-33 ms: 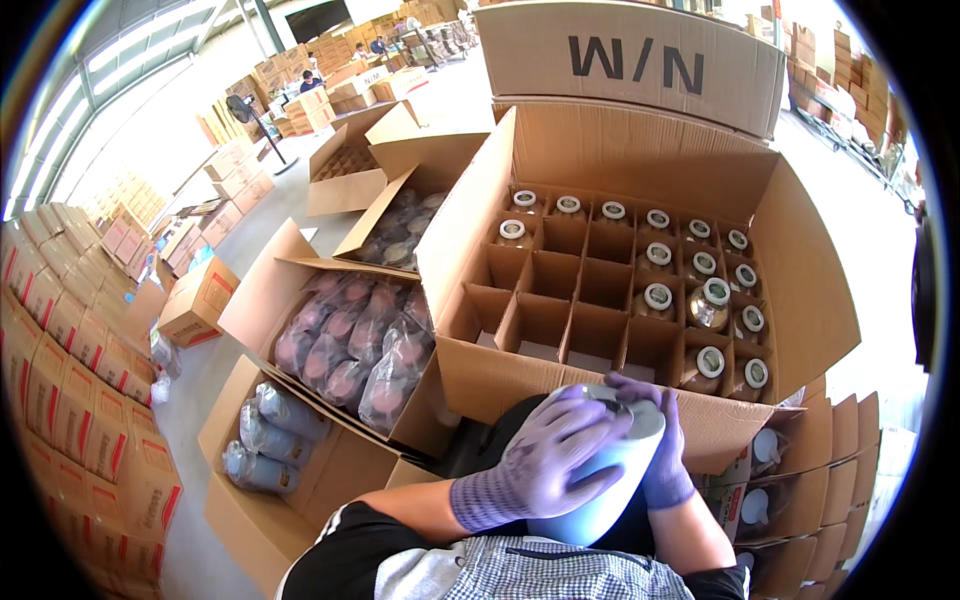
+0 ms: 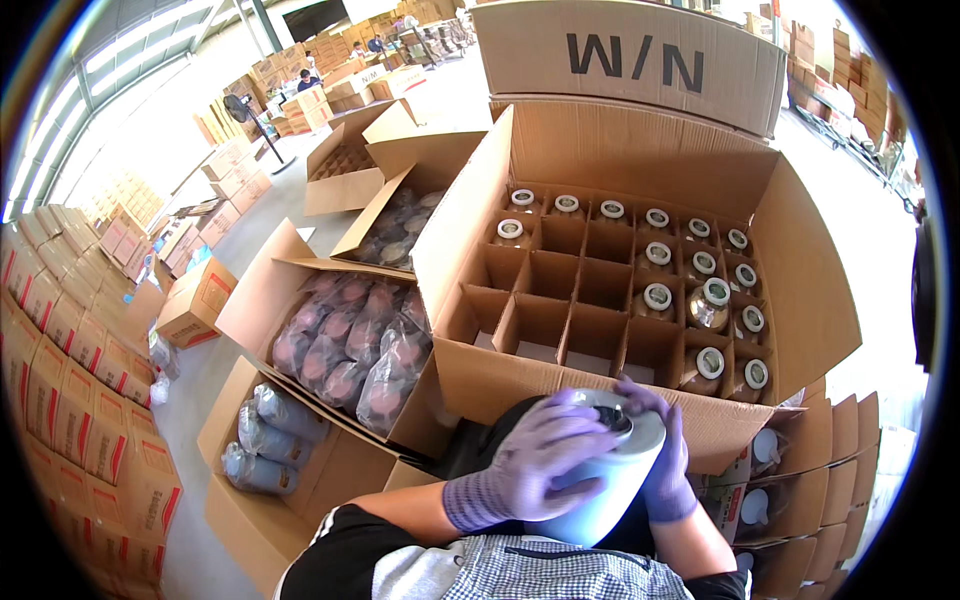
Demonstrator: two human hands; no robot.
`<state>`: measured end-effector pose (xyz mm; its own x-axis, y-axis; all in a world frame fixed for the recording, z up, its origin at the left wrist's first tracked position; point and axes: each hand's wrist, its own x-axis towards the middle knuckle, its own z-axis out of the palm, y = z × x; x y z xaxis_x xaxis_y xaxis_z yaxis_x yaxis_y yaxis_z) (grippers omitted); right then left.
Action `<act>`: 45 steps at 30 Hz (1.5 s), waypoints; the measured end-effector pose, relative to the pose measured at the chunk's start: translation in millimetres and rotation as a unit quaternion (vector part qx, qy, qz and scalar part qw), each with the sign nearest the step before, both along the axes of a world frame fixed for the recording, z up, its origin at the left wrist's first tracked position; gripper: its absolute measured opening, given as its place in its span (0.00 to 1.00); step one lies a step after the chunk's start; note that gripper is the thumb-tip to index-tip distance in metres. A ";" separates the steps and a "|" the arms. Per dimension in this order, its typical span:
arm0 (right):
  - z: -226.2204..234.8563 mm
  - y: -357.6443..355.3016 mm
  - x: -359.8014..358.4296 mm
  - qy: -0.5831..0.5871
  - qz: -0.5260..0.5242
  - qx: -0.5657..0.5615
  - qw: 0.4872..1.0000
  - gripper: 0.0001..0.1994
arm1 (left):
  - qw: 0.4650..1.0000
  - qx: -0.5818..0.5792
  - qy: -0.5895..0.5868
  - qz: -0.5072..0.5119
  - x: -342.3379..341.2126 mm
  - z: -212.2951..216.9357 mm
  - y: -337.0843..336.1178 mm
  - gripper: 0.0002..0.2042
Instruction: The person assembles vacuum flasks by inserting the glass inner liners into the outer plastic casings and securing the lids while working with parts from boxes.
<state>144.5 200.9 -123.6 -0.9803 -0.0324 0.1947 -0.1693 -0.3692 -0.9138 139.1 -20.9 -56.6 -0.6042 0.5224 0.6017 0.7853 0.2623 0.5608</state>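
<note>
A light blue cylinder, like the body of a vacuum flask, leans upright against my lap with a dark round opening in its top. My left hand, in a purple knit glove, lies across its left side and top, its fingers partly over the opening. Wrapped round the right side is my gloved right hand, with its fingertips at the far rim. Just beyond both hands stands a large open carton with a cardboard divider. Several glass bottles with white rims stand in some of its cells.
At left, one open carton holds several plastic-wrapped pinkish items; another holds wrapped blue cylinders. Divided cardboard with white-topped items is at lower right. Stacked cartons line the left, and people work far off.
The cylinder's top has tipped more into view, showing the dark opening. My left hand has slid slightly left and down; my right hand has shifted a little on the rim.
</note>
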 end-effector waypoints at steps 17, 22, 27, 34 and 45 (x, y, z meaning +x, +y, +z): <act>46.2 46.3 4.9 0.224 -0.017 0.304 0.926 0.20 | 0.990 0.074 -0.118 -0.030 -60.7 -39.7 -3.2 0.32; 5.4 31.4 -44.9 -0.038 0.084 -0.133 0.987 0.15 | 0.982 -0.175 0.067 0.020 -14.6 42.6 57.2 0.38; 35.5 41.2 7.3 0.209 -0.017 0.259 0.943 0.25 | 0.997 0.023 -0.022 -0.068 -53.5 -31.8 -19.8 0.30; -23.4 24.4 -58.6 -0.087 0.182 -0.279 0.939 0.26 | 0.972 -0.232 0.039 0.023 -12.1 46.6 60.0 0.34; 10.6 36.4 -50.6 -0.094 0.054 -0.162 0.981 0.25 | 0.990 -0.122 -0.057 -0.033 -27.7 38.9 44.2 0.41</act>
<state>93.9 237.2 -113.1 -0.9941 -0.1049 0.0274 0.0478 -0.6513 -0.7573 111.5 23.3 -17.6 -0.6213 0.6837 0.3827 0.7401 0.3517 0.5731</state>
